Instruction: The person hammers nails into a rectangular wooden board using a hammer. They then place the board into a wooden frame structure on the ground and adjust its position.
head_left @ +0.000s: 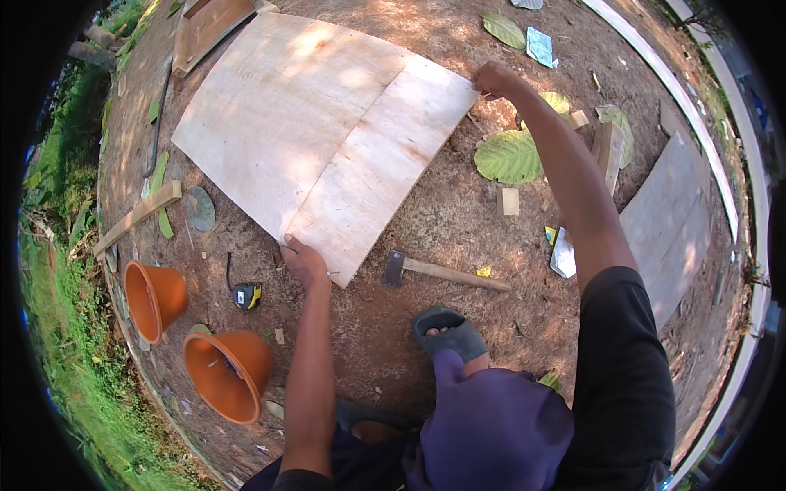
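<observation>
Left hand [306, 263] grasps the near edge of a plywood sheet [282, 102], thumb on top, while the right hand [494, 80] grips its right corner. The sheet spans the bare ground [352, 360] ahead of a person in dark sleeves; whether it lies flat cannot be told. A hatchet [446, 273] rests just beyond a sandalled foot [450, 333], with a tape measure [246, 295] and two orange pots [252, 358] to the left.
</observation>
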Demonstrator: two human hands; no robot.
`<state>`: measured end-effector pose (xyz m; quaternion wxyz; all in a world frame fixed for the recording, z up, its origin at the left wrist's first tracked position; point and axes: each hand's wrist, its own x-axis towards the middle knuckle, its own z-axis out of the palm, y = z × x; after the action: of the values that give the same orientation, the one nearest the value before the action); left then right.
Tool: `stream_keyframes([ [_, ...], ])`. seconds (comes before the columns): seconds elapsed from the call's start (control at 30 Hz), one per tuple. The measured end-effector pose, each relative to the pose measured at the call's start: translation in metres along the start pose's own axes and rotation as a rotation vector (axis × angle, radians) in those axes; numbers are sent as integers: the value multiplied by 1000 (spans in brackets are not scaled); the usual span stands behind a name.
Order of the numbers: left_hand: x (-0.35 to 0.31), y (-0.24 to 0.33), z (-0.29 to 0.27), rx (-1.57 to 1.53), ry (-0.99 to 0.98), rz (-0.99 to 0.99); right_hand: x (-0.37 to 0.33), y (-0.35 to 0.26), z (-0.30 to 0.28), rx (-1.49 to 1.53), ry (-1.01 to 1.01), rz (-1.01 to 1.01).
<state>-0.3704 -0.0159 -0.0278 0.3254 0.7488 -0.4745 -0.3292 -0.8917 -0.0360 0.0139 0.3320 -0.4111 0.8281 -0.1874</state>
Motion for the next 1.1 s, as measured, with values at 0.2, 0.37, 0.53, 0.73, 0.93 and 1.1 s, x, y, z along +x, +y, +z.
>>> stream_keyframes([
  [0.2, -16, 9, 22, -37, -76, -42, -18, 51, -7, 99, 249, -128],
  [0.37, -17, 16, 1, -108, -71, -44, -143, 13, 92, 33, 456, -276],
  [0.53, -12, 19, -5, -211, -147, -32, -325, -4, 157, -230, -19, -304],
  [0.73, -3, -3, 0, -271, -134, 5, -375, 15, 201, -409, 25, -267],
  [0.93, 1, 2, -3, -239, -133, -103, -395, 1, 200, -48, -118, -50],
  [1.1, -2, 3, 0, -267, -60, -13, -405, -27, 193, 109, -243, 7],
])
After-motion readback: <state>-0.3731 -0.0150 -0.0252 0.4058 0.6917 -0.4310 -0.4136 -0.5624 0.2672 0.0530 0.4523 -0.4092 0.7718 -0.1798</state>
